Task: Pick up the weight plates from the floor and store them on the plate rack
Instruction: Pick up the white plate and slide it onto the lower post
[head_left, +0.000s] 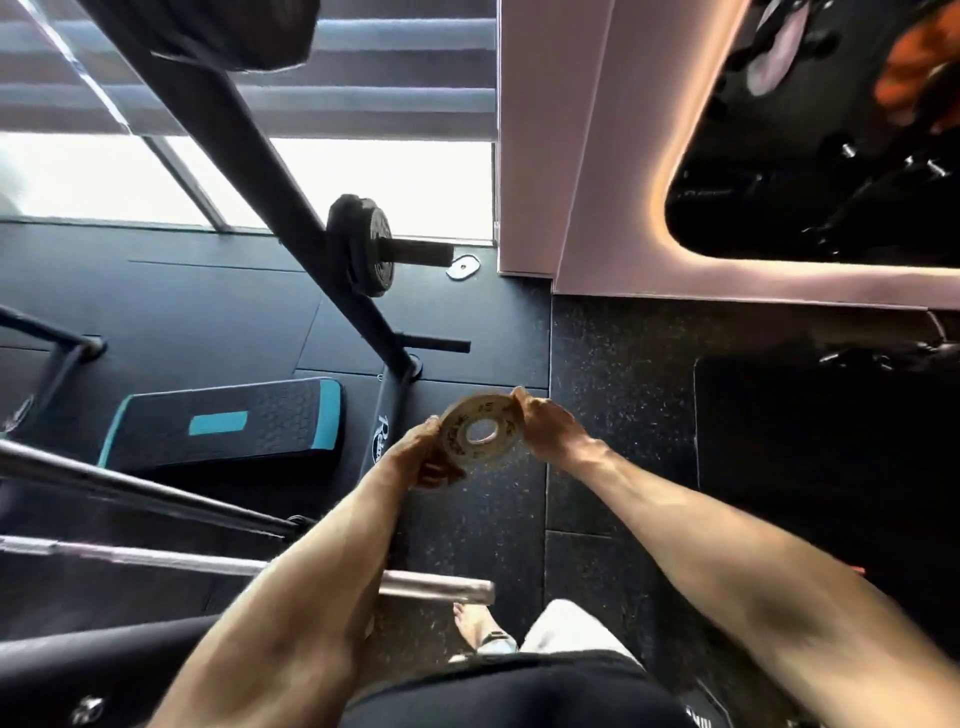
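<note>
Weight plate (501, 441), small and cream-coloured with a round centre hole, is held above the speckled floor (597, 415) between both hands, its printed face tilted up toward the camera. The left hand (423, 452) has its grip curled round the lower left rim, with the fingers tucked underneath. The right hand (545, 431) pinches the upper right rim with its fingertips. Holding it at opposite edges probably keeps the hole uncovered and lets the person turn the disc to line it up with a peg.

The plate rack (296, 218), a slanted black frame, stands just beyond the hands, to the far left. Higher on it, a peg carries black plates (358, 252) pushed up against the frame. Lower down, a bare peg (439, 344) sticks out to the right, not far beyond the cream plate. That looks like the likeliest place for such a small disc. I judge the plate is picked up and on its way to the rack, not yet stored.

For the next move, the disc would have to be turned on edge so the hole faces the peg tip, then slid along it. The fingers would need to stay on the rim so they are not caught against the frame.

A teal-edged step platform (223, 421) lies on the floor to the left of the hands. Steel barbells (130, 488) run across the near left.
</note>
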